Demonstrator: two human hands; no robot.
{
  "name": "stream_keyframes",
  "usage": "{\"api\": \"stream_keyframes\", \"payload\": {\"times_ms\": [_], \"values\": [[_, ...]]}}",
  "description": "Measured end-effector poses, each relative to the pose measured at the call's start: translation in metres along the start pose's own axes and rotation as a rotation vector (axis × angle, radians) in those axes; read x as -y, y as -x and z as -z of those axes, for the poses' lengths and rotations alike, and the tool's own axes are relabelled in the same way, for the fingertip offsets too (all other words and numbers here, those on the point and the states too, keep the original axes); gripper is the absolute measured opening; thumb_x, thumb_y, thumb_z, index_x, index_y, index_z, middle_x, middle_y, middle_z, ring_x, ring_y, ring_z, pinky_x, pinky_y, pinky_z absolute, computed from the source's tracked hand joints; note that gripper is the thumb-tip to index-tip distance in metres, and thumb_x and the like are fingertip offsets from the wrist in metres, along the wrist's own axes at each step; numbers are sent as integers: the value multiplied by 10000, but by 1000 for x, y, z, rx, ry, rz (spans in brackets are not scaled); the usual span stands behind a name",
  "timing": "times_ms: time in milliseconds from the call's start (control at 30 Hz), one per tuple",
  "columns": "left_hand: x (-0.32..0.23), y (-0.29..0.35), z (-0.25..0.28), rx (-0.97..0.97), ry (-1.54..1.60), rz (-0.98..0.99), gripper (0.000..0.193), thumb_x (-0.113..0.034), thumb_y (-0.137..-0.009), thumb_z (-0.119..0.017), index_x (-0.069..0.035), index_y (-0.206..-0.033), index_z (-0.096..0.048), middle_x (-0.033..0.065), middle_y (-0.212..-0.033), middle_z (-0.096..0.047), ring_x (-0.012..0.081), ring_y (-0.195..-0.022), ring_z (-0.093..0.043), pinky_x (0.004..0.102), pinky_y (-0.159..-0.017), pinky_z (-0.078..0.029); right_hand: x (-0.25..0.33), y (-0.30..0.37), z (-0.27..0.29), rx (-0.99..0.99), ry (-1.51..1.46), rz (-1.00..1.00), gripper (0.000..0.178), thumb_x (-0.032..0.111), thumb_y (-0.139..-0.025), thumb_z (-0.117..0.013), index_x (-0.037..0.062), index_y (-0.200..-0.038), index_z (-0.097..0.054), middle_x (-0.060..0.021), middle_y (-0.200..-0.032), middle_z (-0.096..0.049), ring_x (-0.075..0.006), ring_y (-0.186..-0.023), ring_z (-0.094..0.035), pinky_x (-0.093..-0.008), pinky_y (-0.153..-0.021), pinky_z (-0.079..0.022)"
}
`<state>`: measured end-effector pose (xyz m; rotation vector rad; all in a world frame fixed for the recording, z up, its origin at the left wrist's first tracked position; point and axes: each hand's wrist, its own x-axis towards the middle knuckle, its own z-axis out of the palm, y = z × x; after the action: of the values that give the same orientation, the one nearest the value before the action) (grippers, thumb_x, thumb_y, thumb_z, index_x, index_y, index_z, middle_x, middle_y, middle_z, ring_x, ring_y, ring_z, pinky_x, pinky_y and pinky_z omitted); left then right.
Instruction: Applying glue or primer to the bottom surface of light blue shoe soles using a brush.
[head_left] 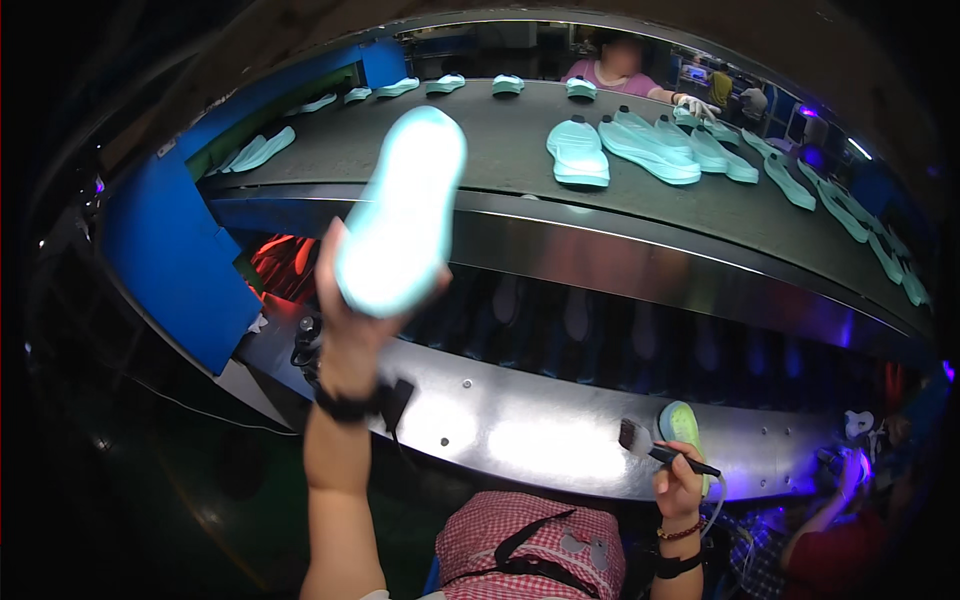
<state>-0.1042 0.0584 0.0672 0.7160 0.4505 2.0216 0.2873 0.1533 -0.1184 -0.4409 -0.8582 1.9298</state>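
My left hand [352, 328] is raised, its fingers closed around the lower end of a pale turquoise shoe sole [405, 215]. Bright light washes out the sole's face, which tilts up in front of the conveyor's near edge. Low on the right, my right hand [680, 488] grips a black-handled brush [662, 454] with its bristles pointing left. A thin pale tube runs down beside that wrist. Just behind the brush, a yellow-green shoe sole [680, 424] lies on the shiny metal ledge [540, 430], partly hidden by the hand and handle.
A dark conveyor belt [480, 135] carries several turquoise soles [578, 155]. Across it stands a co-worker [610, 75] with a gloved hand near the soles. A blue panel [165, 250] borders the left. Another person's arm [830, 510] reaches in at the lower right.
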Motion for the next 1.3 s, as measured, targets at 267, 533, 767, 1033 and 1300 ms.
{"api": "stream_keyframes", "payload": {"times_ms": [267,533,767,1033,1300], "values": [[-36,-115,16,-359,-319,-321,636,-367,-866,-432,18,-1324,-215,170,-1363,-268,291,-1249,-305,420,-1015,-284,-16,-3,9,-113,-138,-99,219,64,-835,-493,-18,-1036,-522,-179,-990,-590,-141,-515,-542,-227,-471,-437],[106,-132,-40,83,-1988,-472,611,-370,-779,-571,-36,-1255,-385,258,-1289,-341,363,-1197,-347,422,-950,-343,-16,3,20,-93,-176,-147,212,50,-824,-506,-46,-1010,-539,-181,-948,-601,-195,-709,-592,-281,-673,-480],[110,-157,-26,152,-1902,-625,358,-239,-752,-637,37,-959,-542,208,-1103,-506,338,-1028,-481,388,-870,-387,-17,13,39,-157,-147,-108,218,-13,-805,-526,-42,-1020,-524,-171,-988,-585,-197,-816,-591,-283,-763,-486],[97,-49,-28,-285,-529,-497,332,-123,-796,-523,11,-1094,-463,104,-1021,-538,196,-966,-524,310,-841,-414,-14,11,52,-202,-92,-70,203,-19,-785,-546,-3,-988,-551,-120,-892,-610,-167,-748,-588,-272,-709,-487],[146,94,56,104,162,394,752,-515,-776,-488,-5,-1290,-285,214,-1164,-461,360,-983,-532,517,-866,-412,-7,15,49,-140,-43,-13,183,-10,-777,-545,-13,-958,-568,-103,-920,-597,-168,-850,-545,-278,-767,-426]]}}
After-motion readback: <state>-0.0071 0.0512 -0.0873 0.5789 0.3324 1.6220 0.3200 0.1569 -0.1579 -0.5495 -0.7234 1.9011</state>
